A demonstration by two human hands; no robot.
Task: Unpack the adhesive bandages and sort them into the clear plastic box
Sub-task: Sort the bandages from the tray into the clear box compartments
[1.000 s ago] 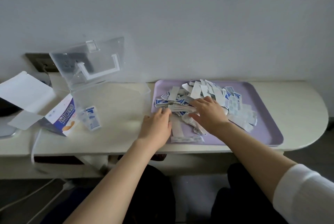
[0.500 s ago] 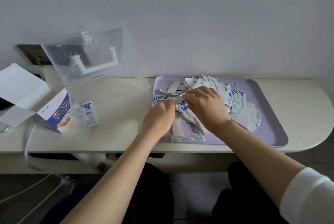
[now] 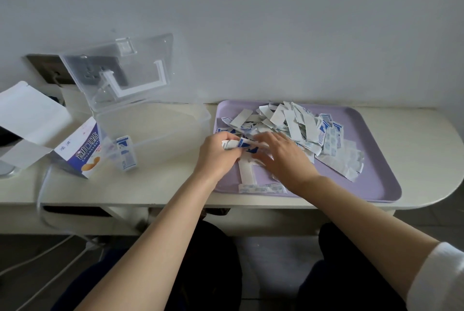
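Head view of a table (image 3: 414,134) against a wall. A purple tray (image 3: 376,172) on the right half carries a loose pile of wrapped bandages (image 3: 296,124), heaped mostly toward its far side, with a few strips lying singly at the near edge. The clear box (image 3: 155,129) stands just left of the tray, its lid (image 3: 118,67) swung up against the wall. A few bandages (image 3: 125,153) stand at the box's near-left corner; the rest of it looks unfilled. An opened carton (image 3: 85,152) lies left of the box.

The left hand (image 3: 218,157), at the tray's left edge, has its fingers curled and pinches a small bunch of strips (image 3: 234,144). The right hand (image 3: 283,160) lies on the near-left part of the pile, fingers nearly straight and reaching toward that bunch; it grips nothing that can be seen.

Step in hand, by judgement: gathering and squaring loose strips into a bundle before moving them to the box. Unpacking looks finished, and sorting is at an early stage, since most bandages remain on the tray.

The next move calls for the right hand to feed further strips, aligned lengthwise, into the left-hand pinch. The bundle must then be held firmly enough that the slippery wrappers do not fan out while it is carried left over the box rim.
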